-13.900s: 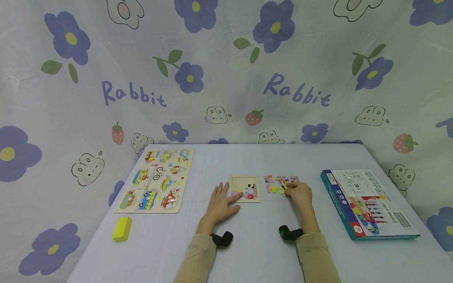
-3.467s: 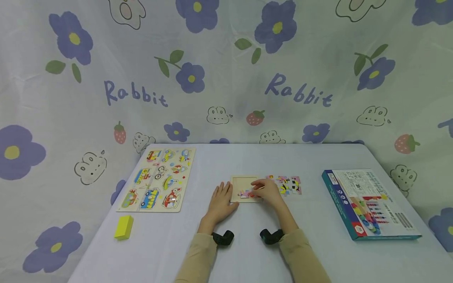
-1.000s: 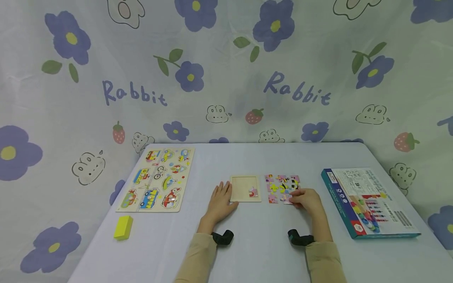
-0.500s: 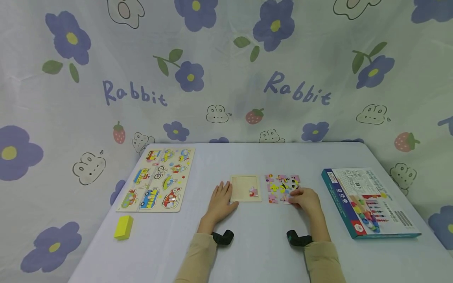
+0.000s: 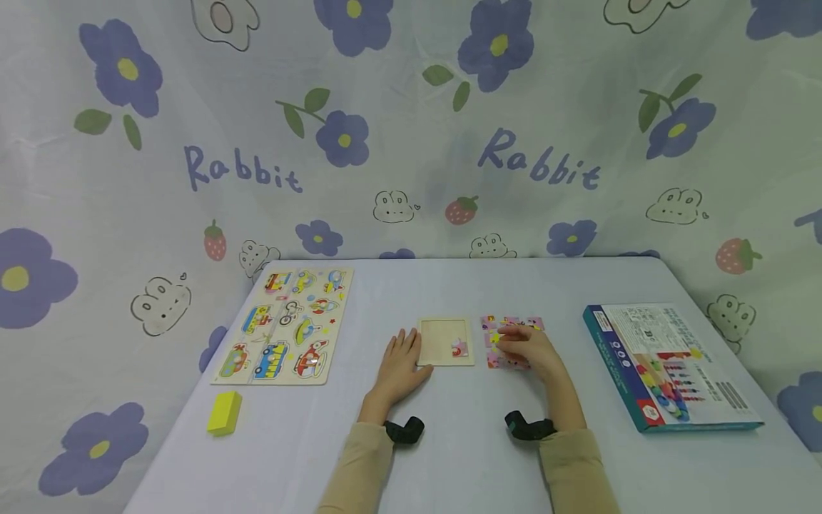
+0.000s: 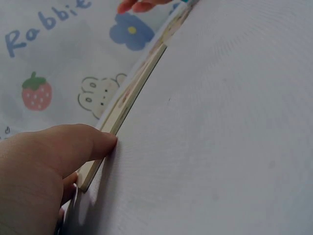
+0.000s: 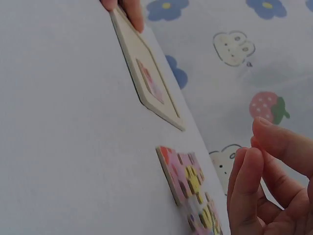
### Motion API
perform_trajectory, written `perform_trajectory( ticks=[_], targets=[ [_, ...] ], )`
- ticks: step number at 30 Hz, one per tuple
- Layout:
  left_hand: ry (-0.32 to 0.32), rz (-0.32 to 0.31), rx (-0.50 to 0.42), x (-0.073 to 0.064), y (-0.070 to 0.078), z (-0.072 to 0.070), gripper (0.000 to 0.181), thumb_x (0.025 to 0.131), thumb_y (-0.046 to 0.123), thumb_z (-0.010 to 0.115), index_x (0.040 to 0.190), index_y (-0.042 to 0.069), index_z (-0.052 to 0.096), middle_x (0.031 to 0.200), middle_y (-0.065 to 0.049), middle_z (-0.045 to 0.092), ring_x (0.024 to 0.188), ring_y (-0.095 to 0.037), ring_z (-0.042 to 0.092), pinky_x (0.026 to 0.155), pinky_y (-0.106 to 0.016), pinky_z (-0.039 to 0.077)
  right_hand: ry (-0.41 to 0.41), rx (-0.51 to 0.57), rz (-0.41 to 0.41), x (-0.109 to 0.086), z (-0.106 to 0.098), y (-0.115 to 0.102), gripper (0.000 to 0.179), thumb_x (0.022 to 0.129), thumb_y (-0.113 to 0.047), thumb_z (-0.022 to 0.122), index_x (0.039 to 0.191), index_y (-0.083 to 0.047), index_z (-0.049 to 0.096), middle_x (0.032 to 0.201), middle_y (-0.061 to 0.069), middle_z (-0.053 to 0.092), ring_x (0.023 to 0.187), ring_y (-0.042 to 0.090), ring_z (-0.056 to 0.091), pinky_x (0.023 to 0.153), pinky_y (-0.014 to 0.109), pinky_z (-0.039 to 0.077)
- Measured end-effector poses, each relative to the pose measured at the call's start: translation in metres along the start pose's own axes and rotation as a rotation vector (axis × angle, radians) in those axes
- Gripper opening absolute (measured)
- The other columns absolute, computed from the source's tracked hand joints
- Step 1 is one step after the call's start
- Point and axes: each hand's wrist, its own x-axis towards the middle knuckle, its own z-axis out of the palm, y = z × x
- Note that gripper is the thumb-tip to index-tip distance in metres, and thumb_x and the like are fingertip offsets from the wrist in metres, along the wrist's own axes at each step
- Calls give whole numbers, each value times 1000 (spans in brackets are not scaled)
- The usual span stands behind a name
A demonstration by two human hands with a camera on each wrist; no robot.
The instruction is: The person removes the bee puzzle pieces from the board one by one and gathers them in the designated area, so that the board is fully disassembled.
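My left hand (image 5: 398,368) lies flat with straight fingers beside the shallow wooden puzzle frame (image 5: 437,339). In the left wrist view its thumb (image 6: 100,142) touches the frame's near edge. One pink and red puzzle piece (image 5: 459,348) sits in the frame's lower right part. To the right, several pink and yellow jigsaw pieces (image 5: 492,360) lie together in rows on the table. My right hand (image 5: 533,350) hovers over them, hiding part of them. The right wrist view shows its fingertips (image 7: 252,159) loosely bent near the thumb, with nothing visible between them.
A wooden board with vehicle pictures (image 5: 298,328) lies at the left, a yellow block (image 5: 224,413) in front of it. At the right lies a flat teal-edged box (image 5: 671,368). A patterned curtain (image 5: 411,128) hangs behind the white table (image 5: 469,457).
Over these seconds puzzle pieces have moved from the frame to the rows at right, leaving one. Lately my right hand left the lower right piece and moved left; my left hand stays.
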Motion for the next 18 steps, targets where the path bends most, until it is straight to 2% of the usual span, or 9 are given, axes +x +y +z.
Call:
perform_trajectory(
  ticks=[4,10,14,18],
  targets=[
    [-7,-9,2,0,-1,1,74,89,42,50,143,-2,27,151,-14,23,141,-31,11,114,-43,6,-27,-24,-7,9,23,-2,37,81,-7,68,115,3,59,90,6,60,69,12,58,61,22,51],
    [-2,-12,7,0,-1,0,74,89,43,50,143,-1,27,151,-13,22,141,-31,10,114,-43,6,-12,-211,-23,16,54,-9,34,75,-4,72,109,-2,65,81,6,54,54,12,50,49,23,43],
    [-2,-6,5,0,-1,-1,74,89,42,50,143,-1,27,151,-14,23,141,-31,11,113,-43,7,8,-333,-44,19,66,-9,35,71,-5,75,105,-3,67,78,5,51,50,11,46,45,22,41],
    [-17,-6,12,1,-1,-1,74,89,43,50,144,-1,26,151,-14,22,141,-30,10,114,-43,6,39,-425,-50,19,71,-7,32,69,-7,78,99,-5,68,78,5,50,53,12,46,46,21,41]
  ],
)
